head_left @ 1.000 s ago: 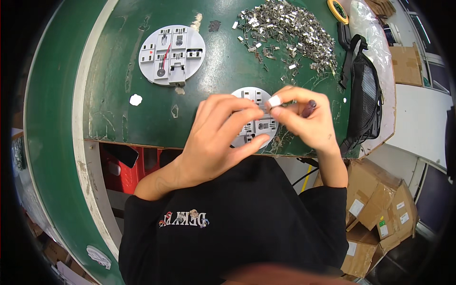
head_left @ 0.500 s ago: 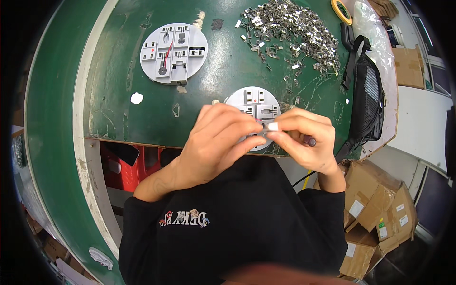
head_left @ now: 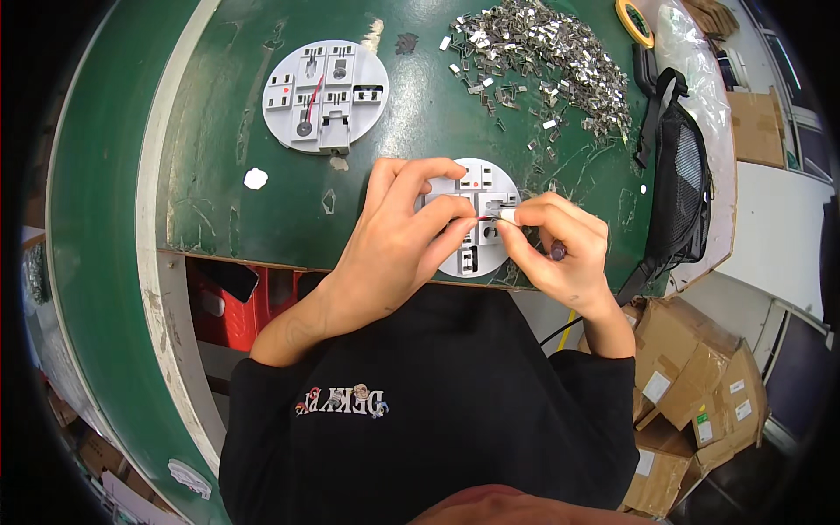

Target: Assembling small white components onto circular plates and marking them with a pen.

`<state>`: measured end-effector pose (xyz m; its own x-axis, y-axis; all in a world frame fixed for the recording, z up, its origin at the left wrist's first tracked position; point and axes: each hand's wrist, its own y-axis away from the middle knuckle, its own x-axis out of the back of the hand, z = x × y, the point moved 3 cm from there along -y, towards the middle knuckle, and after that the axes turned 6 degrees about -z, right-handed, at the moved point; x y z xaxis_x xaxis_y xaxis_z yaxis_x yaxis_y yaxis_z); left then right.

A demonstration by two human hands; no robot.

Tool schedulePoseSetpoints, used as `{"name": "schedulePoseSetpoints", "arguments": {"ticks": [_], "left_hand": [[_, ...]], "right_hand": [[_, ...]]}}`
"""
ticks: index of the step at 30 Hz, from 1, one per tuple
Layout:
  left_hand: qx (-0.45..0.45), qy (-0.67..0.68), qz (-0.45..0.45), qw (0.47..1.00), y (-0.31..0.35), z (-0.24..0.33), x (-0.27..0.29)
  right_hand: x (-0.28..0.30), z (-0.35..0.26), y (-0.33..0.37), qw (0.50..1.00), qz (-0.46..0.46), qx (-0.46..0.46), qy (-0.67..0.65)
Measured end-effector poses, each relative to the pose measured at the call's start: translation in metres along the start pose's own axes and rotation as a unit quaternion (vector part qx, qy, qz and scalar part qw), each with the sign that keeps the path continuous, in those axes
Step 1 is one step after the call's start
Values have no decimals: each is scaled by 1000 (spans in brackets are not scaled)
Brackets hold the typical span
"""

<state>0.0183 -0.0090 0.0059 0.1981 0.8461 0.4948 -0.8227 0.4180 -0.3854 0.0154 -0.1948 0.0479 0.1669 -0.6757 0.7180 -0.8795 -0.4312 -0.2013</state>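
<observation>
Two grey discs: far disc [head_left: 325, 98], near disc [head_left: 501, 185] below the hands. One red-and-black wire [head_left: 485, 219] above the latter: left hand [head_left: 394, 232] pinches it, other fingers apart; right hand [head_left: 573, 271] pinches its opposite end, one dark handle [head_left: 558, 250] in palm.

Illumination is fairly bright and even, apparently from overhead: pale glare lies on the glossy green desk [head_left: 293, 223], white glints scatter over the pile of metal clips [head_left: 547, 70], and the black shirt [head_left: 490, 394] absorbs most fold detail. Left hand [head_left: 394, 232] and right hand [head_left: 564, 254] register with clear outlines; the thin wire [head_left: 486, 218] between their fingertips is too small to resolve well. Fisheye distortion bows straight edges, stretches the periphery, and all corners drop to black.
</observation>
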Motion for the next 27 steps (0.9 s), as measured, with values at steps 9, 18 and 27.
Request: {"name": "schedulePoseSetpoints", "arguments": {"ticks": [9,18,27], "left_hand": [[1,-2,-4,1000,-1,1,1],[4,37,7,999,2,-3,6],[25,39,55,997,5,-2,7]], "right_hand": [[-1,-1,-3,1000,-17,13,-8],[4,-2,-18,996,-77,51,9],[-2,-2,-29,984,-131,103,68]]}}
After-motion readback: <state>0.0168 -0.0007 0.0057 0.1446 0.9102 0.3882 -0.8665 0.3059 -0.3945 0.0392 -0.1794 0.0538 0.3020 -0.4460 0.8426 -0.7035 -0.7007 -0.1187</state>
